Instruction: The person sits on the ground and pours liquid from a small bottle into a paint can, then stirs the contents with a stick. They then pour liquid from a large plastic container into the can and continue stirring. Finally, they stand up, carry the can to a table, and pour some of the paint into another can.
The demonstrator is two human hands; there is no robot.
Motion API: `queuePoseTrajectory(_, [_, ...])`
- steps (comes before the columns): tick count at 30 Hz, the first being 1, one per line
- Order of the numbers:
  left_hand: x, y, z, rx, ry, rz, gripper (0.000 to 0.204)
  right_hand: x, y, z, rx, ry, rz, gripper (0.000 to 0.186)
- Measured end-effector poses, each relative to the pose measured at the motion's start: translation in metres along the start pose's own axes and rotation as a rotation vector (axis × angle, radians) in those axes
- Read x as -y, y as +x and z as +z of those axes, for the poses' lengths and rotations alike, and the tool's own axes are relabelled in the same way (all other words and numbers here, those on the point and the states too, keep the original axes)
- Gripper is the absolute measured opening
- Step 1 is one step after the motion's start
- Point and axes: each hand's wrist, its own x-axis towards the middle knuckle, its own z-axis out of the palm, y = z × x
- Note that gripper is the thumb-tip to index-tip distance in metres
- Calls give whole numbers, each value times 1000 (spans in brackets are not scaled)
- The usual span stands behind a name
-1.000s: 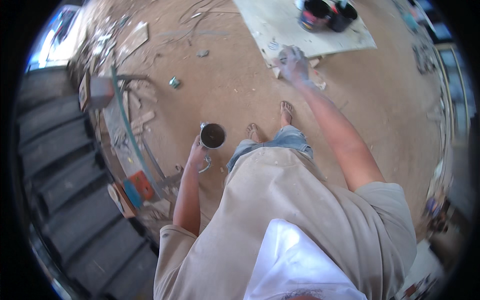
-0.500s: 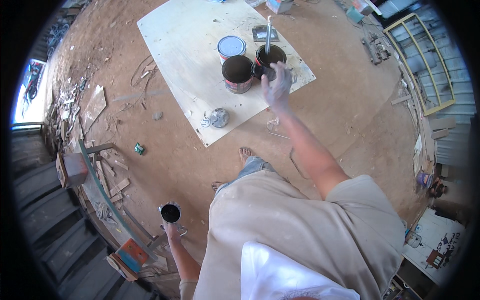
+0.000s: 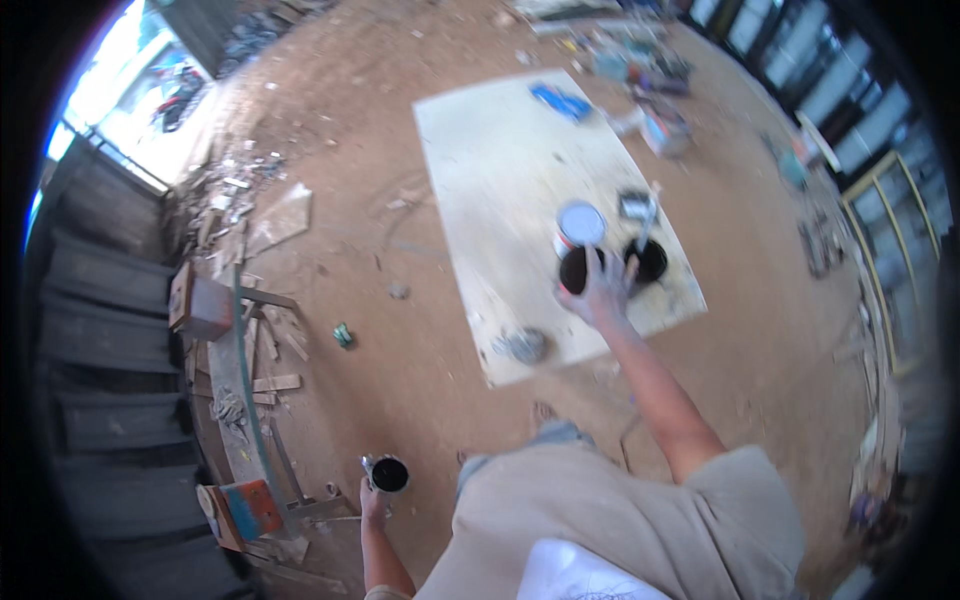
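Observation:
My right hand [image 3: 600, 292] reaches out over a pale plywood board [image 3: 505, 170] lying on the dirt floor, its fingers spread on the rim of an open dark paint can [image 3: 577, 268]. A second open dark can [image 3: 648, 261] with a stick or brush standing in it sits just right of it. A white-lidded can [image 3: 580, 224] stands right behind. My left hand [image 3: 374, 497] hangs low by my side, shut on a small open tin [image 3: 388, 473] with a dark inside.
A grey lid or rag [image 3: 525, 346] lies near the board's front edge. Wood scraps and a box [image 3: 200, 305] line the left side by dark steps [image 3: 95, 330]. Clutter and window frames [image 3: 880, 200] fill the far right. My bare foot [image 3: 545, 412] stands below the board.
The view has swung so the board now lies further right. My right hand has dropped from the stick's can to the rim of the front dark can. The left hand still carries the tin.

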Motion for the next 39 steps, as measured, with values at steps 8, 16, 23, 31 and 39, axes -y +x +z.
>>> queuePoseTrajectory(8, [4,25,-2,27,-37,52,31,24,-3,0,33,-77,15,104])
queuePoseTrajectory(16, [53,54,-21,129,-214,35,31,25,-25,31,-57,-166,175,87])
queuePoseTrajectory(23, [57,52,-40,212,-169,46,27,51,-72,51,-325,-124,80,37])
queuePoseTrajectory(31, [58,59,-35,232,-221,33,21,21,-84,35,-367,-142,-76,32])
queuePoseTrajectory(39, [53,55,-38,249,-213,50,20,52,-78,74,-553,469,344,126])
